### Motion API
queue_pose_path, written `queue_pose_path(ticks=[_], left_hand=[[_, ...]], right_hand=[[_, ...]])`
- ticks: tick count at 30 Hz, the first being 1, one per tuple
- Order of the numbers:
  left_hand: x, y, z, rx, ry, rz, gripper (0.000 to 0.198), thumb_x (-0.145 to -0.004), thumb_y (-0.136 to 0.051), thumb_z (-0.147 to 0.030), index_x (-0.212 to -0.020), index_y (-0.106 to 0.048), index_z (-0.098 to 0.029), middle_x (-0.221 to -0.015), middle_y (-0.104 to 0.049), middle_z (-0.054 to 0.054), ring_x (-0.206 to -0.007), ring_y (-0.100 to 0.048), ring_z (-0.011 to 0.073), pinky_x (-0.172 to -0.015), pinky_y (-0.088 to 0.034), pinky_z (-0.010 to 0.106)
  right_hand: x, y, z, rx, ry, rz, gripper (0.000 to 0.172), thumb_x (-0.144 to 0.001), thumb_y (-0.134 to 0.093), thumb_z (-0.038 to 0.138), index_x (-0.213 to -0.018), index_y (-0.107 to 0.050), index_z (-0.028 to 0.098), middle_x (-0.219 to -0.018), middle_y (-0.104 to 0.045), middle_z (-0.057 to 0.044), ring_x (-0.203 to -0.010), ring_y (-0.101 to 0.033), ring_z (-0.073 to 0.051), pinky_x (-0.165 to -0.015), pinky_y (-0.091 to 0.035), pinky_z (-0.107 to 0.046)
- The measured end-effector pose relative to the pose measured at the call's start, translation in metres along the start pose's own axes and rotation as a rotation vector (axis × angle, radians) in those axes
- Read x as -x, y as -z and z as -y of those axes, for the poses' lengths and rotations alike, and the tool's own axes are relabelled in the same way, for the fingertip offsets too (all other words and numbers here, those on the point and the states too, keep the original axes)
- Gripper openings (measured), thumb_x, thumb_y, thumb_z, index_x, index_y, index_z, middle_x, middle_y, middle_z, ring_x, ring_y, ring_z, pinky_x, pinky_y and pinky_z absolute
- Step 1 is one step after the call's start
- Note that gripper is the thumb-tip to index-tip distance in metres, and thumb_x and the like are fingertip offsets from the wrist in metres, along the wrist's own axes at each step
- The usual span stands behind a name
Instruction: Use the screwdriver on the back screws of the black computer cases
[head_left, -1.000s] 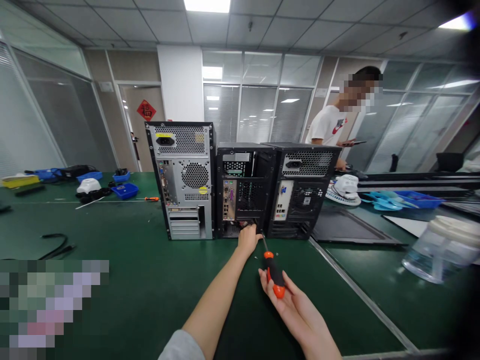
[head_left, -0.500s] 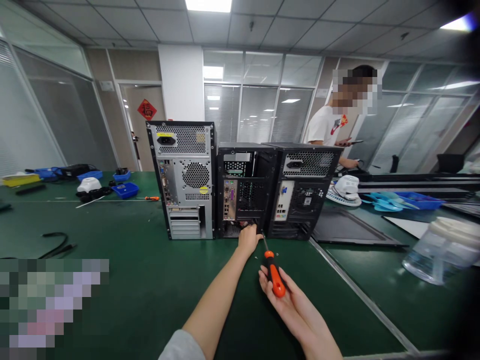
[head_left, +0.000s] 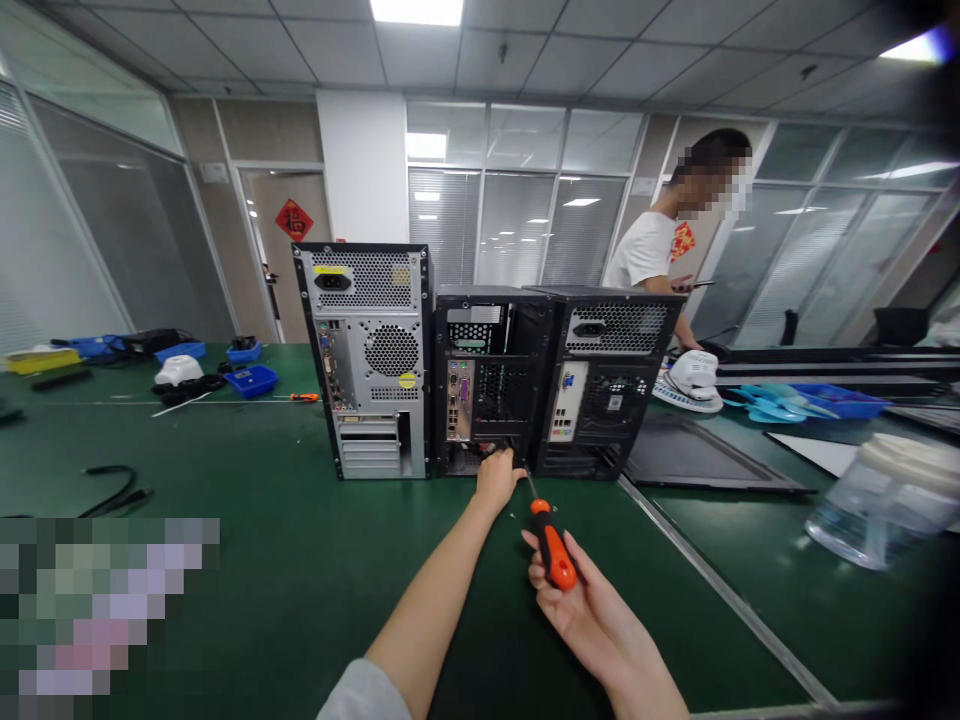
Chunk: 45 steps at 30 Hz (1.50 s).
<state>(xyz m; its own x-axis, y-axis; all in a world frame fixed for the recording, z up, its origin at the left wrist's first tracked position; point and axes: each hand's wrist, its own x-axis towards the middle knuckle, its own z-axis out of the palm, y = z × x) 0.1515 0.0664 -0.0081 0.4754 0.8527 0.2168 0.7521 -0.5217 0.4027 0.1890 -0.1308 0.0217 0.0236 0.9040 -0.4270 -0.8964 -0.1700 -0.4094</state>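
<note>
My right hand is closed round the orange-and-black handle of a screwdriver. Its thin shaft points up and forward at the lower right of the middle computer case, close to my left thumb; the tip is hard to make out. My left hand reaches to the bottom rear opening of that same black case. Its fingers are hidden there, so whether they grip anything does not show. The case stands upright with its back panel and ports towards me.
A taller silver-backed case stands left of it, a black case right. A black panel and a clear plastic jug lie farther right. Left are a second screwdriver, a blue tray and a cable. A person stands behind.
The screwdriver handle has turned and shifted slightly right, together with my right hand. My left hand stays in place. The person behind has leaned and lowered an arm.
</note>
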Motion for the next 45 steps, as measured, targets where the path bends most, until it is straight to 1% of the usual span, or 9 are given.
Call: queue_pose_path(ticks=[2, 6, 11, 18, 22, 30, 36, 42, 45], left_hand=[[0.0, 0.0001, 0.0, 0.001, -0.001, -0.002, 0.025, -0.086, -0.063, -0.036, -0.105, -0.057, -0.02, -0.108, -0.066, 0.008, -0.103, -0.064, 0.0215, -0.086, -0.049, 0.029], [0.0004, 0.0001, 0.0004, 0.003, -0.004, -0.005, 0.026, -0.086, -0.063, -0.035, -0.105, -0.058, -0.02, -0.108, -0.066, 0.008, -0.103, -0.064, 0.0217, -0.086, -0.049, 0.029], [0.0006, -0.0003, 0.0011, 0.006, -0.011, -0.01, 0.026, -0.085, -0.064, -0.035, -0.105, -0.058, -0.019, -0.107, -0.067, 0.008, -0.102, -0.064, 0.0219, -0.085, -0.049, 0.029], [-0.0006, -0.0012, 0.001, 0.001, -0.021, -0.019, 0.027, -0.084, -0.065, -0.034, -0.104, -0.058, -0.017, -0.107, -0.067, 0.009, -0.102, -0.064, 0.023, -0.084, -0.049, 0.029], [-0.0001, -0.0004, 0.0007, -0.001, -0.021, -0.011, 0.027, -0.085, -0.064, -0.034, -0.105, -0.057, -0.018, -0.108, -0.067, 0.009, -0.102, -0.064, 0.0225, -0.084, -0.049, 0.029], [0.0003, -0.0002, 0.0007, -0.009, -0.013, -0.007, 0.026, -0.085, -0.064, -0.034, -0.105, -0.057, -0.019, -0.107, -0.067, 0.007, -0.102, -0.064, 0.0219, -0.083, -0.049, 0.028], [-0.0004, -0.0009, 0.0008, -0.013, -0.012, -0.004, 0.027, -0.086, -0.063, -0.035, -0.106, -0.057, -0.019, -0.108, -0.066, 0.008, -0.103, -0.064, 0.0219, -0.084, -0.049, 0.028], [-0.001, -0.0016, 0.0012, -0.013, -0.017, -0.011, 0.027, -0.085, -0.064, -0.035, -0.105, -0.057, -0.018, -0.107, -0.066, 0.008, -0.102, -0.064, 0.0219, -0.084, -0.049, 0.028], [-0.0013, -0.0025, 0.0018, -0.009, -0.016, -0.014, 0.027, -0.085, -0.064, -0.035, -0.105, -0.057, -0.017, -0.107, -0.066, 0.009, -0.101, -0.064, 0.0221, -0.083, -0.049, 0.028]], right_hand=[[-0.0001, -0.0002, 0.0001, 0.014, 0.012, 0.002, 0.022, -0.086, -0.056, 0.025, -0.097, -0.065, 0.009, -0.067, -0.061, -0.003, -0.057, -0.053, -0.008, -0.045, -0.041, -0.016], [0.001, -0.0025, 0.0, 0.021, 0.047, -0.029, 0.02, -0.089, -0.049, 0.023, -0.092, -0.065, 0.009, -0.068, -0.062, -0.005, -0.058, -0.054, -0.009, -0.044, -0.039, -0.017], [0.0018, -0.0055, -0.0002, 0.031, 0.073, -0.057, 0.018, -0.09, -0.048, 0.02, -0.084, -0.061, 0.011, -0.072, -0.064, -0.009, -0.059, -0.055, -0.01, -0.045, -0.039, -0.018], [0.0038, -0.0097, 0.0, 0.02, 0.074, -0.069, 0.018, -0.092, -0.043, 0.018, -0.088, -0.058, 0.01, -0.074, -0.064, -0.009, -0.059, -0.054, -0.009, -0.044, -0.04, -0.016], [0.0044, -0.0099, 0.0007, 0.003, 0.073, -0.082, 0.016, -0.091, -0.043, 0.016, -0.093, -0.057, 0.008, -0.078, -0.065, -0.012, -0.063, -0.057, -0.011, -0.046, -0.043, -0.016], [0.0043, -0.0091, 0.001, -0.01, 0.051, -0.094, 0.016, -0.09, -0.043, 0.015, -0.1, -0.053, 0.007, -0.083, -0.063, -0.013, -0.066, -0.06, -0.012, -0.046, -0.045, -0.017], [0.0035, -0.0064, 0.0013, -0.03, 0.062, -0.098, 0.022, -0.09, -0.043, 0.013, -0.109, -0.05, 0.006, -0.092, -0.062, -0.015, -0.07, -0.062, -0.013, -0.051, -0.05, -0.019], [0.0012, -0.0041, 0.0009, -0.04, 0.04, -0.081, 0.025, -0.092, -0.04, 0.014, -0.115, -0.047, 0.007, -0.093, -0.061, -0.012, -0.07, -0.062, -0.012, -0.054, -0.053, -0.019], [0.0005, -0.0047, 0.001, -0.033, 0.028, -0.071, 0.026, -0.092, -0.04, 0.015, -0.115, -0.046, 0.006, -0.093, -0.061, -0.013, -0.07, -0.062, -0.012, -0.053, -0.053, -0.019]])
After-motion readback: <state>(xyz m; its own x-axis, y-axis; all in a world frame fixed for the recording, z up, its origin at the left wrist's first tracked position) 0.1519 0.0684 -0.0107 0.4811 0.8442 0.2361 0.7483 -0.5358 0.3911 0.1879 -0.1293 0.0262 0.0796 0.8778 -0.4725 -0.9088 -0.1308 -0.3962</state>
